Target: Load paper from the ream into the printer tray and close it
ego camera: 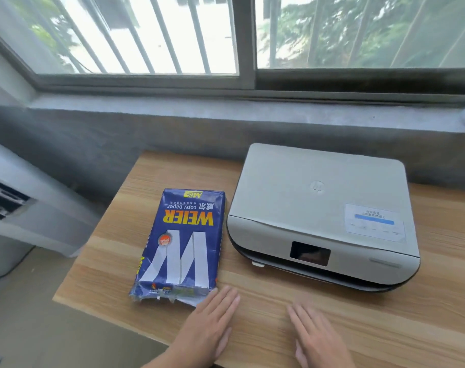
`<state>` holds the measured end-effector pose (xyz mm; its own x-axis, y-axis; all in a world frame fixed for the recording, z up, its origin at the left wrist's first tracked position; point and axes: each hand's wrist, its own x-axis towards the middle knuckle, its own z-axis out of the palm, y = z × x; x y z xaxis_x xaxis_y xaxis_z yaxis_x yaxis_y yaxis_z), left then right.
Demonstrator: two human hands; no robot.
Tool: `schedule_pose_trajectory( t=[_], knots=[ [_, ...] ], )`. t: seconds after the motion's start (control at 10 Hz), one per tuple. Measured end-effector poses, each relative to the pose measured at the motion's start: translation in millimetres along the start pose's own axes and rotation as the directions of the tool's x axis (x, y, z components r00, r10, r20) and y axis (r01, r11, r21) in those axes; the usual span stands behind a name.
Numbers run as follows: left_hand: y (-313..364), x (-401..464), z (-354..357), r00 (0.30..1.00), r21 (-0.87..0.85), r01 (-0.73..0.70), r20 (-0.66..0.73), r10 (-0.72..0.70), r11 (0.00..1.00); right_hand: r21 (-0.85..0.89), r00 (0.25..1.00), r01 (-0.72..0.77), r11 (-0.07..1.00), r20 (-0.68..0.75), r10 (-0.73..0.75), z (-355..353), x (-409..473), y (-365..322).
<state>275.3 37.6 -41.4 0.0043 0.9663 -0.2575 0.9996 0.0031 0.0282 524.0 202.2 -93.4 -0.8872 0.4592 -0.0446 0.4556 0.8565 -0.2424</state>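
Note:
A blue ream of copy paper (184, 243) lies flat on the wooden table (438, 309), its near end torn open with white sheets showing. To its right stands a light grey printer (321, 208) with a small dark screen on its front; its lid is down and its tray is pushed in. My left hand (211, 318) rests flat on the table, fingers apart, its fingertips right next to the ream's torn corner. My right hand (317, 338) lies flat on the table in front of the printer, holding nothing.
A concrete window sill (226, 112) and a barred window run behind the table. A white air-conditioning unit (26, 197) stands on the floor to the left of the table. The table's left edge is just beyond the ream.

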Motion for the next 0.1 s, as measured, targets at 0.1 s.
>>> schedule_pose_trajectory(
  t=[0.1],
  knots=[
    [-16.4, -24.7, 6.4, 0.999, 0.022, 0.002, 0.047, -0.003, 1.000, -0.025, 0.985, 0.105, 0.994, -0.136, -0.108, 8.6, 0.5, -15.5]
  ],
)
